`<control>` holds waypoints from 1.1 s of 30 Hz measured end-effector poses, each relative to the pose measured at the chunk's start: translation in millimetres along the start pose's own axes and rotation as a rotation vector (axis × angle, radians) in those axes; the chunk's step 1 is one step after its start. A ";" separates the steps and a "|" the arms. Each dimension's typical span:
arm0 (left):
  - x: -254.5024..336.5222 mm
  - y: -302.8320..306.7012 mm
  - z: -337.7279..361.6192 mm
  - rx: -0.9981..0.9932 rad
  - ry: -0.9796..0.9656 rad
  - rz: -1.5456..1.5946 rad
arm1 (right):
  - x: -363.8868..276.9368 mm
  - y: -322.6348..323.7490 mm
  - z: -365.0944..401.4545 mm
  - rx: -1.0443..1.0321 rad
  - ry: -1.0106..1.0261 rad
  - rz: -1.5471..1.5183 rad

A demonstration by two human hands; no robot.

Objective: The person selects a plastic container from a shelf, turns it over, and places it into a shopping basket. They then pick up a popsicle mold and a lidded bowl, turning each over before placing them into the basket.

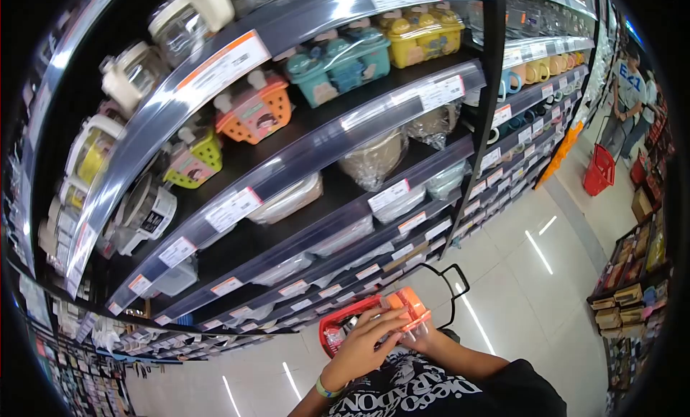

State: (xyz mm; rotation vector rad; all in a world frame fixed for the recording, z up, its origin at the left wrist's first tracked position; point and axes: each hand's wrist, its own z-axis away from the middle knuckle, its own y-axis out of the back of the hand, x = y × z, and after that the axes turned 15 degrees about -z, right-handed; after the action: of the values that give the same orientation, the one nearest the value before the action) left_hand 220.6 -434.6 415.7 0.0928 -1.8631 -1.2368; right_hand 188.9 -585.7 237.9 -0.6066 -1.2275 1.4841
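Note:
In the head view, an orange plastic container (407, 303) with a clear part at its lower end is held low in front of my chest. My left hand (368, 343), with a band at its wrist, has its fingers laid against the container's near left side. My right hand (422, 339) grips it from below and the right, with its fingers partly hidden. Just beyond and left of the hands is a red shopping basket (332, 331) with things inside. Its black handle (460, 280) stretches out to the right.
Shelves hold an orange basket set (255, 109), a green one (192, 158), teal ones (338, 66) and a yellow one (424, 35), with price tags (233, 207) along the edges. A person (629, 94) stands in the aisle near another red basket (599, 170). Stacked goods (625, 291) line the right.

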 end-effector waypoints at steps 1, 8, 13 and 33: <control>-0.5 5.6 9.2 0.017 0.004 -0.010 | 7.4 0.0 0.0 -0.016 -0.034 0.000; -15.9 24.4 61.6 0.182 0.246 0.219 | 66.1 -34.7 2.1 0.031 -0.080 0.119; -19.4 38.2 83.2 0.147 0.189 0.259 | 89.5 -32.8 10.0 -0.241 0.047 0.706; -37.7 48.0 88.5 0.017 -0.100 0.158 | 106.1 32.8 6.6 -0.118 0.477 1.379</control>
State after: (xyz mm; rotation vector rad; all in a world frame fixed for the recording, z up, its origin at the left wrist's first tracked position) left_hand 200.8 -328.9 418.8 -0.1071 -1.9268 -1.1351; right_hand 137.8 -486.9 234.8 -1.9993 -0.4148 2.1100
